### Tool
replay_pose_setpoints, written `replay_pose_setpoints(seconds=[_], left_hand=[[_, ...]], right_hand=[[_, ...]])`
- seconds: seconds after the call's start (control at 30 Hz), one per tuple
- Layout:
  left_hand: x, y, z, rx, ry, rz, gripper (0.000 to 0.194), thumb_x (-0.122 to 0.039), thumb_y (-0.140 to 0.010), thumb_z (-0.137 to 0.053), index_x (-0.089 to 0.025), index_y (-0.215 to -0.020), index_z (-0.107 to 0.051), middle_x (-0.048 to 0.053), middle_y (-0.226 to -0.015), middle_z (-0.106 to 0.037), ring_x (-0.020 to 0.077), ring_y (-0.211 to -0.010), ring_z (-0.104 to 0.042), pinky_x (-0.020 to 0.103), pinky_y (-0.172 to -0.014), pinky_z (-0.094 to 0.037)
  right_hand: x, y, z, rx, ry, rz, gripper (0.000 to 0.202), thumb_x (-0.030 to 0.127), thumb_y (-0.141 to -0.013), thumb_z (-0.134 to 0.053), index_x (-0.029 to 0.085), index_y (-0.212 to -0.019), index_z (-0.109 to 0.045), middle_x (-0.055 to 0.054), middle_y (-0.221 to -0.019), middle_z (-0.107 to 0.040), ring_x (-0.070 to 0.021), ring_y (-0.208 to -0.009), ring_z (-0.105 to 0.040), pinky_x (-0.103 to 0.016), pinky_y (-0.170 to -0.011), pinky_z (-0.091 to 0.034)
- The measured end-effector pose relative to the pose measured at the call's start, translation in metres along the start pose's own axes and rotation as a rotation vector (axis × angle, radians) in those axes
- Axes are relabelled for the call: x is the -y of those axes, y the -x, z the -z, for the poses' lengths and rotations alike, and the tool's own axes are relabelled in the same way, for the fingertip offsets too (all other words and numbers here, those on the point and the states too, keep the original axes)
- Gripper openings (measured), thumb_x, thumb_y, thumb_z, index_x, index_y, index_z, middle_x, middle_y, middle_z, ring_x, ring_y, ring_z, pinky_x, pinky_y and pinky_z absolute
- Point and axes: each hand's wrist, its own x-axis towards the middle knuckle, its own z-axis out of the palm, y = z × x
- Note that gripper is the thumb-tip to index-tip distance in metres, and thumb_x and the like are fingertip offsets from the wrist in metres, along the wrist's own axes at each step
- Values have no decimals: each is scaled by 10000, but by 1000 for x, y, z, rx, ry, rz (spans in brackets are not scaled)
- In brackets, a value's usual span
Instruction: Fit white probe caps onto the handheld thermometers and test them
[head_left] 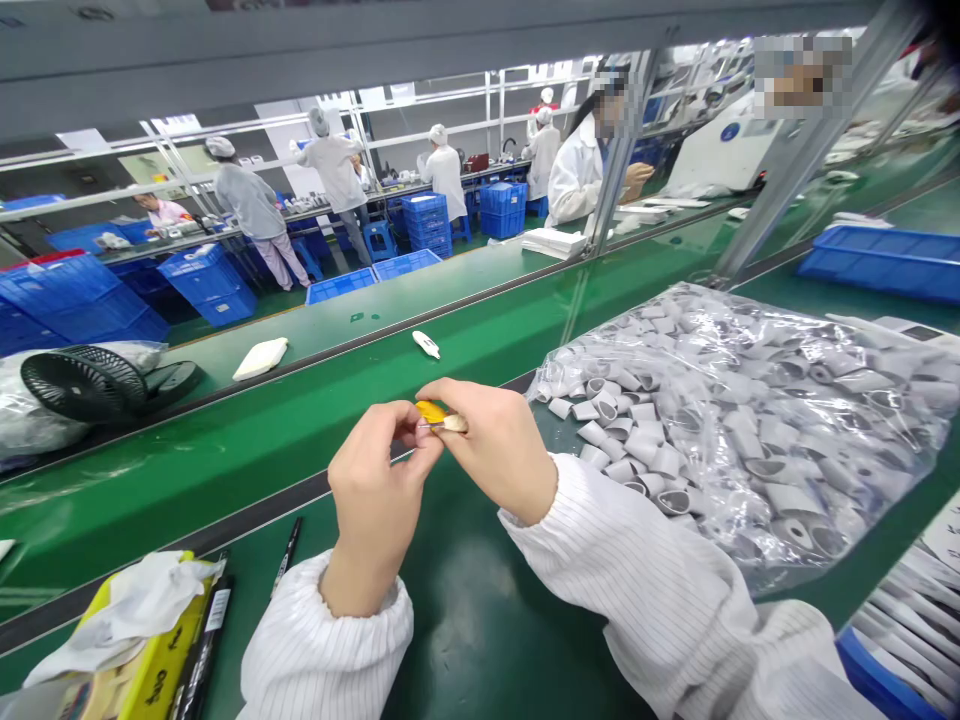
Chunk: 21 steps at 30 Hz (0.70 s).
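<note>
Left hand [382, 480]: is pinching the near end of the yellow piece [430, 411] between thumb and bent fingertips; the exact contact is being partly hidden by the fingers.
Right hand [502, 445]: is grasping the same piece from the other side, its fingers curling around it beside a pale tip [454, 423].
Yellow piece: is sitting between the two hands, held up above the bench [480, 620], near the edge of the green belt [322, 400].
Sleeves [330, 640]: are covering both forearms in striped white, cuffs gathering at the wrists.
Bag [847, 400]: is lying to the right of the right hand, clear plastic spreading over many grey-white tubes [641, 452].
Belt: is running beyond the hands, a small white part [426, 344] lying on it.
Pen [287, 555]: is lying left of the left sleeve.
Yellow box [154, 675]: is standing at lower left, a white cloth [142, 605] draping over it.
Fan [82, 385]: is resting across the belt at left, near a white pad [260, 358].
Co-worker [574, 175]: is sitting across the belt, beside a white stack [553, 243].
</note>
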Motion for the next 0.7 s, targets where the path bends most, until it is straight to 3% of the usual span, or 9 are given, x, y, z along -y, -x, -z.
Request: replay_pose_setpoints(seconds=[0.13,0.23,0.3,0.4,0.53,0.6,0.7], left_hand=[[1,6,-5,-19,-29,-95,142,-48,-834,-602,-190,-844,-603,-16,-691,-652,123,-616,-614,229,-606,-473],[-8,11,-9,-3,3,-183,125,-57,-868,-620,-171,-920,-632,31,-765,-702,153,-682,-656,260,-658,-502],[-15,13,-10,8,42,-197,147,-47,-888,-603,-150,-987,-638,66,-840,-726,169,-768,-691,269,-712,-537],[-25,16,-10,19,154,-79,245,-53,-907,-573,-122,-1134,-633,119,-1018,-735,190,-958,-714,290,-844,-579],[-39,26,-10,97,231,-12,473,-125,-947,-530,-96,-1417,-492,201,-1354,-631,238,-1280,-606,341,-1024,-549],[-46,31,-10,132,237,-23,499,-119,-952,-517,-84,-1447,-465,203,-1389,-610,223,-1337,-559,312,-1059,-525],[-53,34,-7,134,260,-22,473,-73,-935,-522,-71,-1408,-508,184,-1315,-667,183,-1283,-605,249,-1064,-507]], right_hand=[[-1,-4,1,-56,-291,-125,185,70,-750,-565,213,-862,-595,74,-622,-500,-101,-567,-481,-213,-560,-356],[-4,-5,4,-178,-299,-142,236,30,-683,-521,213,-820,-583,97,-552,-356,-84,-497,-352,-220,-514,-284],[-7,-6,6,-248,-277,-120,292,7,-670,-497,208,-839,-623,95,-544,-331,-83,-489,-310,-232,-510,-259],[-10,-8,10,-285,-324,-123,324,-6,-702,-514,200,-893,-676,105,-508,-300,-82,-473,-265,-244,-503,-256],[-10,-10,13,-295,-411,-140,342,4,-760,-582,191,-1030,-676,100,-557,-361,-82,-503,-327,-237,-512,-296],[-9,-9,13,-317,-423,-121,336,13,-783,-606,200,-1056,-664,84,-620,-422,-81,-547,-377,-230,-530,-319],[-10,-9,14,-384,-392,-89,312,1,-776,-641,203,-1009,-680,91,-603,-366,-72,-535,-335,-221,-518,-298]])
